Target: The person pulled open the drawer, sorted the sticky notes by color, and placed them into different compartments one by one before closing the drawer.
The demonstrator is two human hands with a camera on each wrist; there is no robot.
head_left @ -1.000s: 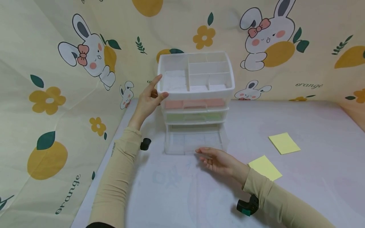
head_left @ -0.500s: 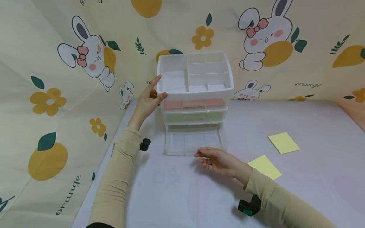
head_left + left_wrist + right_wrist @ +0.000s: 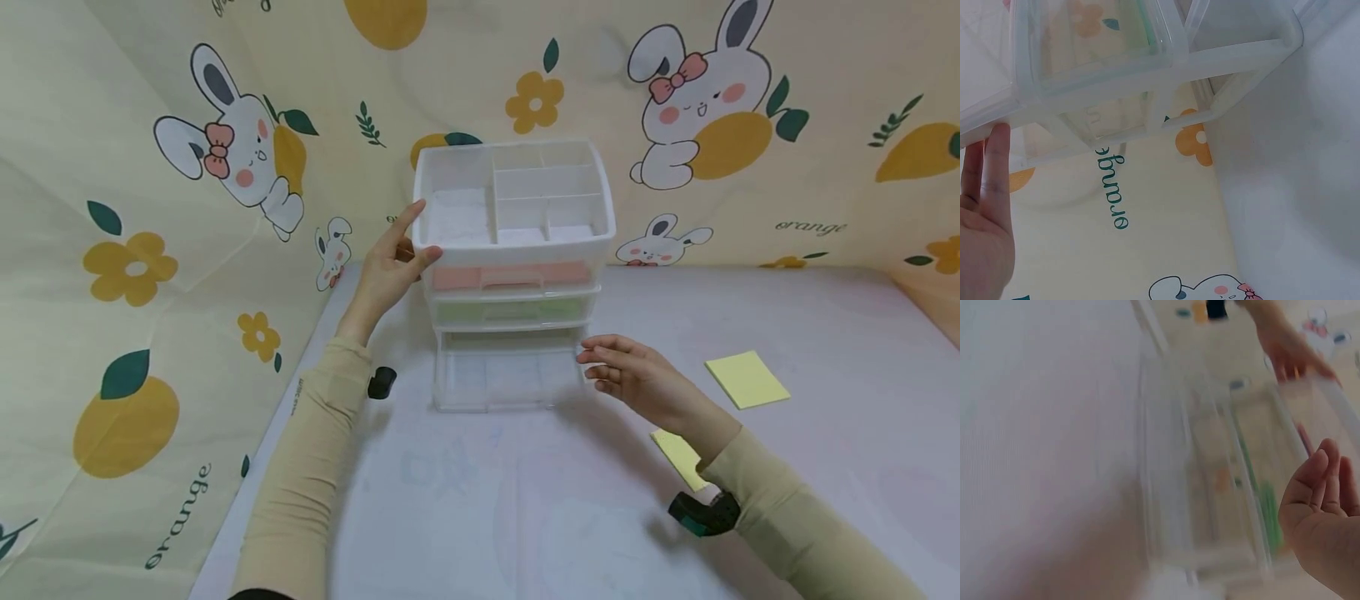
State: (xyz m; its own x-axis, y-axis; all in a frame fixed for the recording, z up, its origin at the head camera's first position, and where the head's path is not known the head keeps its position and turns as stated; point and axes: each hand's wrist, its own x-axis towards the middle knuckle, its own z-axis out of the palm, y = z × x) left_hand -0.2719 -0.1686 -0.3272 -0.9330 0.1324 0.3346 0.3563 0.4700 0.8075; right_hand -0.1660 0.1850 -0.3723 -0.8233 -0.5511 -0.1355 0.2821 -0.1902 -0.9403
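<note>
A white drawer organizer [image 3: 517, 250] stands at the back, with a divided tray on top. Pink shows through its upper drawer [image 3: 459, 277] and green through the middle drawer [image 3: 459, 313]. The clear bottom drawer [image 3: 461, 407] is pulled out. My left hand [image 3: 384, 273] holds the organizer's upper left corner, thumb on the front rim and index finger along the side. In the left wrist view, fingers [image 3: 997, 175] press against its edge. Beside the bottom drawer's right side is my right hand [image 3: 648, 383], fingers loosely bent and nothing in them.
Two yellow sticky-note pads lie on the table at right: one pad [image 3: 747, 379] farther back, the other pad [image 3: 675, 458] partly covered by the right forearm. A patterned cloth [image 3: 465, 67] with rabbits and oranges hangs behind and to the left.
My right hand has moved from the bottom drawer's front edge to the right and farther back, beside the drawer. The left hand stays on the organizer, and the bottom drawer remains out.
</note>
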